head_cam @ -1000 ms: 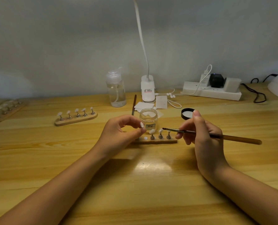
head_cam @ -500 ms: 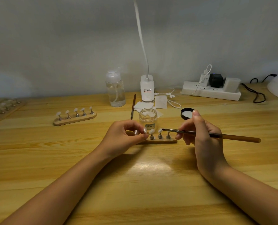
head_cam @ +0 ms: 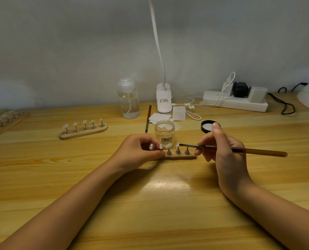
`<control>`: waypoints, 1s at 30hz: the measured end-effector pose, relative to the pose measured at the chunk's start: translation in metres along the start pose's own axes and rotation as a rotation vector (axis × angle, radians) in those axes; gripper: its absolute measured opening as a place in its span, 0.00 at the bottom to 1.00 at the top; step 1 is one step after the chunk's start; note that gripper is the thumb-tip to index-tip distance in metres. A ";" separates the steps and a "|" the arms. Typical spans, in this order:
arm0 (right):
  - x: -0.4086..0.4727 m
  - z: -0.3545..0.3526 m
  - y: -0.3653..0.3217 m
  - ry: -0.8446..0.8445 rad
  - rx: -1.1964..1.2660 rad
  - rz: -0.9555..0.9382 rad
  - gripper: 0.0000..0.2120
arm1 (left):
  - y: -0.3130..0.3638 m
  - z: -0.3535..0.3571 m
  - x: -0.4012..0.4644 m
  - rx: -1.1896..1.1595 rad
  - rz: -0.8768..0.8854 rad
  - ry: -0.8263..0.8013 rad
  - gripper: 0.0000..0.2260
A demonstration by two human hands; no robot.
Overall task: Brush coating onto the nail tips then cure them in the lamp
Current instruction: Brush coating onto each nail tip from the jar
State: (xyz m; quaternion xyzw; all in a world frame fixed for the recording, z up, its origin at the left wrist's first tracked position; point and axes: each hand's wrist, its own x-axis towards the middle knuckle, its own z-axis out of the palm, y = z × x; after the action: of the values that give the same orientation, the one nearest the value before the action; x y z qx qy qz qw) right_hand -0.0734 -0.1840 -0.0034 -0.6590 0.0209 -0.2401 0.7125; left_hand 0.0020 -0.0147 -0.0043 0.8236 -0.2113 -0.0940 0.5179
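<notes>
Nail tips (head_cam: 168, 145) stand on metal pegs along a small wooden holder (head_cam: 179, 156) on the bench (head_cam: 150, 204), between the two hands, its long axis running left to right. The left hand (head_cam: 137, 152) pinches the holder's left end, while the right hand (head_cam: 220, 150) has its grip pressed on a brush (head_cam: 240, 150), which lies almost parallel to the holder with the bristles pointing left, touching or just short of the second visible tip (head_cam: 178, 145). Beyond them, the open jar (head_cam: 164, 131) stands just behind the holder.
</notes>
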 end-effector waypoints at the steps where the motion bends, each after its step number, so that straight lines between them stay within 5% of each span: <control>1: -0.001 -0.001 0.000 -0.001 0.005 0.000 0.20 | 0.000 0.000 0.000 0.006 -0.004 -0.005 0.04; 12: 0.007 -0.007 0.009 0.185 0.046 0.111 0.17 | 0.013 0.003 0.002 0.152 0.049 -0.077 0.09; 23: 0.010 -0.002 0.008 0.113 -0.024 0.186 0.16 | 0.017 0.006 0.002 0.196 0.110 -0.081 0.05; 30: 0.009 -0.003 0.008 0.086 -0.029 0.181 0.15 | 0.020 0.013 -0.008 0.272 0.309 0.038 0.02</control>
State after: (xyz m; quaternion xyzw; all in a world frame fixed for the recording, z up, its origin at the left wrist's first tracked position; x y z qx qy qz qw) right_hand -0.0638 -0.1898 -0.0089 -0.6537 0.1145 -0.2023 0.7201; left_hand -0.0148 -0.0295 0.0068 0.8454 -0.3360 0.0313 0.4140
